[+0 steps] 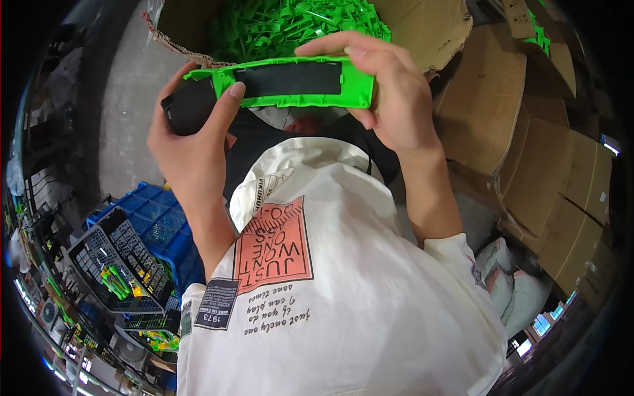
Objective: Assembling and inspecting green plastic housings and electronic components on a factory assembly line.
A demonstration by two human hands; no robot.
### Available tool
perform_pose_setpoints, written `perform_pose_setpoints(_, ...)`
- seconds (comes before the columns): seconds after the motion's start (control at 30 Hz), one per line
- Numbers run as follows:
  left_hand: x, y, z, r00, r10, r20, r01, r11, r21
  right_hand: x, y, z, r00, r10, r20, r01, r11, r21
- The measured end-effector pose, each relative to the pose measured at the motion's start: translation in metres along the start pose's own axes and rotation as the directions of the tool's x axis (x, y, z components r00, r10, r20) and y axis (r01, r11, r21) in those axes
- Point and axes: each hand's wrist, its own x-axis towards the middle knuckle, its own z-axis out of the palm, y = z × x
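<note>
A long bright green plastic shell (360, 87) is held level between both my hands. Set into its hollow side is a flat black strip (290, 80). My left hand (188, 155) is closed around the left end, its thumb pressed at the edge of the strip and its fingers behind. A dark black piece (190, 107) sits in that hand's grasp at the shell's left end; whether it is joined to the shell I cannot tell. My right hand (404, 96) grips the right end, fingers along the top edge and the thumb side partly hidden.
Just beyond the shell, an open cardboard box (422, 26) holds a heap of small green plastic parts (297, 26). Large cartons (482, 99) stand at the right, with white sacks (522, 297) below. A blue crate (148, 211) and a black basket (99, 254) with green and yellow pieces are at the left.
</note>
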Motion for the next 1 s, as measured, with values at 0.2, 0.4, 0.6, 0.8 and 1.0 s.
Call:
perform_pose_setpoints(0.2, -0.001, -0.002, -0.004, 1.0, 0.006, 0.024, -0.005, 0.999, -0.054, 0.001, -0.002, -0.005, 0.997, 0.076, 0.006, -0.076, 0.996, 0.038)
perform_pose_setpoints(0.4, 0.005, -0.025, 0.01, 1.0, 0.025, 0.019, -0.026, 0.998, 0.064, 0.001, 0.007, -0.006, 0.991, 0.132, -0.015, -0.133, 0.99, -0.037)
perform_pose_setpoints(0.6, -0.004, -0.021, 0.018, 0.991, 0.135, -0.02, -0.136, 0.991, -0.02, -0.003, 0.023, 0.014, 0.896, -0.413, -0.163, 0.279, 0.809, -0.518)
perform_pose_setpoints(0.8, -0.007, -0.015, 0.016, 0.993, 0.12, -0.02, -0.121, 0.99, -0.073, -0.004, 0.025, 0.011, 0.797, -0.596, -0.094, 0.462, 0.703, -0.542)
perform_pose_setpoints(1.0, -0.005, -0.01, 0.016, 0.992, 0.122, -0.019, -0.122, 0.992, -0.025, -0.003, 0.021, 0.006, 0.801, -0.595, -0.062, 0.471, 0.691, -0.548)
